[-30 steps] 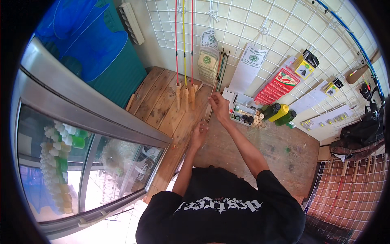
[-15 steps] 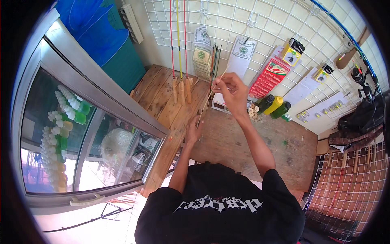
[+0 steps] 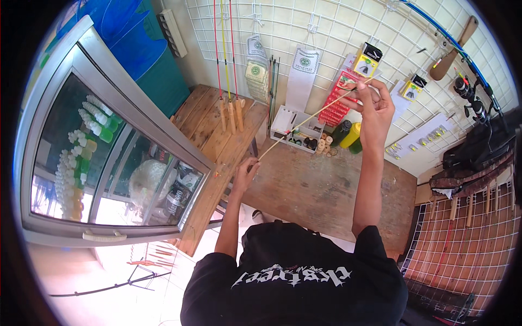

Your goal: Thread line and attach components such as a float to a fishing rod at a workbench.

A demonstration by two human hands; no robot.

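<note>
A thin, pale, straight stick (image 3: 314, 115) slants between my hands, low on the left and high on the right. My left hand (image 3: 247, 173) pinches it near the lower end with the fingertips. Up by the wall grid, my right hand (image 3: 376, 108) holds the upper end between thumb and fingers, the other fingers loosely bent. Behind the stick stands a white divided box (image 3: 296, 120) with small dark items in it. Its wooden bench (image 3: 310, 179) lies below my hands.
Beside the box are wooden spools (image 3: 325, 144) and a yellow bottle (image 3: 350, 135) between dark green ones. Three thin rods with wooden handles (image 3: 231, 117) stand at left. A glass cabinet (image 3: 114, 163) fills the left side. Packets hang on the white wire grid (image 3: 337, 27); fishing reels (image 3: 472, 98) are at right.
My right hand has moved right, away from my left, and my left hand slightly left. The stick, steeper before, now lies at a flatter slant with more of its length showing.
</note>
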